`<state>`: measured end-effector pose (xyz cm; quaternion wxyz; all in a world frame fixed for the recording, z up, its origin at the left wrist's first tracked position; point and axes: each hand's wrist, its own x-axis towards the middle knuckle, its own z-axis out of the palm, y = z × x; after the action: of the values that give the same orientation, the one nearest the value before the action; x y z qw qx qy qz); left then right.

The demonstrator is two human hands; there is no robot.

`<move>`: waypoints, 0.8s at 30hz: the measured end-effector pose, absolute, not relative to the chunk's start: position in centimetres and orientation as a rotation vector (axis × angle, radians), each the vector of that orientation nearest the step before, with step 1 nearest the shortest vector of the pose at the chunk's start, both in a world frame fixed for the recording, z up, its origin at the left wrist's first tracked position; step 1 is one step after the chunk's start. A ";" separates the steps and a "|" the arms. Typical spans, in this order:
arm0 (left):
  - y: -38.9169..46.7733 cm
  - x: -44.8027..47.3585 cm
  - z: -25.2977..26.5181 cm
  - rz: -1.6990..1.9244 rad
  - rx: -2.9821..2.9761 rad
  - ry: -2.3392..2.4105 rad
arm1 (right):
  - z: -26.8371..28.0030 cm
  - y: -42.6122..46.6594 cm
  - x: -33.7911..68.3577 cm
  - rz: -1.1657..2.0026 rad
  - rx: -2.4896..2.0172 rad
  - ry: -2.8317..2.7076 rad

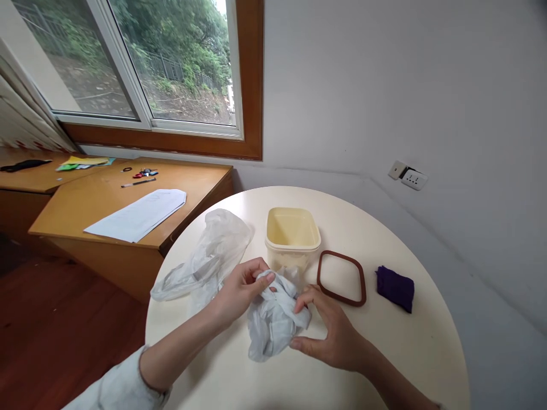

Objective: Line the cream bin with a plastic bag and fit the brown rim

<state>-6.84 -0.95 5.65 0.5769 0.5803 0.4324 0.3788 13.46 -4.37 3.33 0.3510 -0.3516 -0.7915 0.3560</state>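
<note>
A crumpled white plastic bag (276, 327) is between my two hands, above the near part of the round table. My left hand (245, 285) pinches its upper left part between thumb and fingers. On its right side, my right hand (327, 330) holds the bag with curved fingers and thumb. Just beyond the bag stands a pale yellow square bin (293, 250) with its top uncovered. A brown rounded-square frame (363, 285) lies flat to the right of the bin. Another white plastic bag (222, 239) lies loosely spread to the left.
A folded dark purple cloth (395, 289) lies on the right of the round cream table (427, 341). On the wooden desk (200, 182) at left are white papers (141, 213), a pen (138, 183), and a bunch of keys (146, 172). Wall sockets (413, 179) are at right.
</note>
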 end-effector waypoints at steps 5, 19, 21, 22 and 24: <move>-1.4 -7.4 6.1 0.787 1.276 0.890 | 2.6 -4.2 13.1 0.900 -1.006 -1.890; -2.1 -7.4 5.7 0.746 1.419 0.738 | 1.8 -3.3 12.0 0.733 -1.279 -1.816; -2.0 -7.6 5.5 0.875 1.367 0.789 | 1.9 -3.3 12.0 0.805 -1.256 -1.785; -2.0 -7.8 5.5 0.946 1.327 0.824 | 1.9 -3.4 11.9 0.817 -1.230 -1.765; -1.8 -8.0 5.6 1.067 1.220 0.882 | 2.1 -3.6 11.9 0.858 -1.171 -1.700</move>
<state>-8.00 -1.80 5.65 0.6036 0.5271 0.3812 0.4610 11.93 -3.58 2.05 0.4376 -0.4709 -0.6839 0.3451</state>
